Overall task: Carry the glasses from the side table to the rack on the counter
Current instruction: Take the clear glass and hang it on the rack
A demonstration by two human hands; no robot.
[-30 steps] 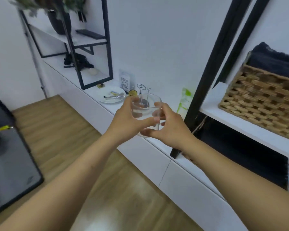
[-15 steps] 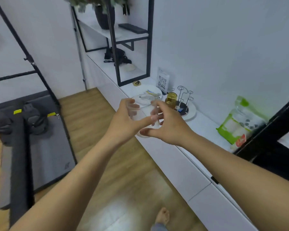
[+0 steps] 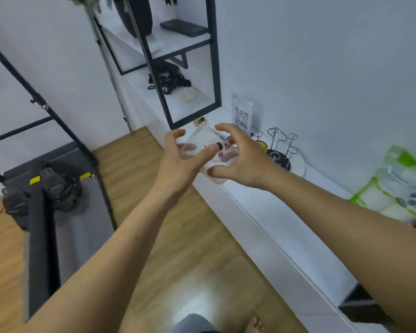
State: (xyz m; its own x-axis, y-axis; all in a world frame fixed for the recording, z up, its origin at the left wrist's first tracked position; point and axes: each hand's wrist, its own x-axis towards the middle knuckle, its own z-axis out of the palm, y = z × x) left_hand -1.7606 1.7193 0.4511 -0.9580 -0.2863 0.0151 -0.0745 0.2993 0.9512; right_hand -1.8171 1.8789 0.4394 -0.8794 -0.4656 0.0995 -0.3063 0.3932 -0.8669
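A clear drinking glass [image 3: 203,143] is held tilted between both hands, above the front edge of the white counter [image 3: 262,203]. My left hand [image 3: 178,162] grips its left side with thumb across the front. My right hand [image 3: 240,157] cups its right side, fingers spread around it. Just to the right on the counter stands the wire rack [image 3: 280,150] with chrome looped posts on a round dark base and white plate. An amber glass [image 3: 262,145] sits on the rack, partly hidden by my right hand.
A QR-code sign [image 3: 241,114] leans on the wall behind the rack. A green and white bag [image 3: 399,195] lies at the right. A black frame shelf [image 3: 190,68] holds a vase and dark items. A grey mat and black stand cover the wooden floor at left.
The view has swung left and closer to the counter. The glass has tipped over from upright, and my right fingers have spread wider around it.
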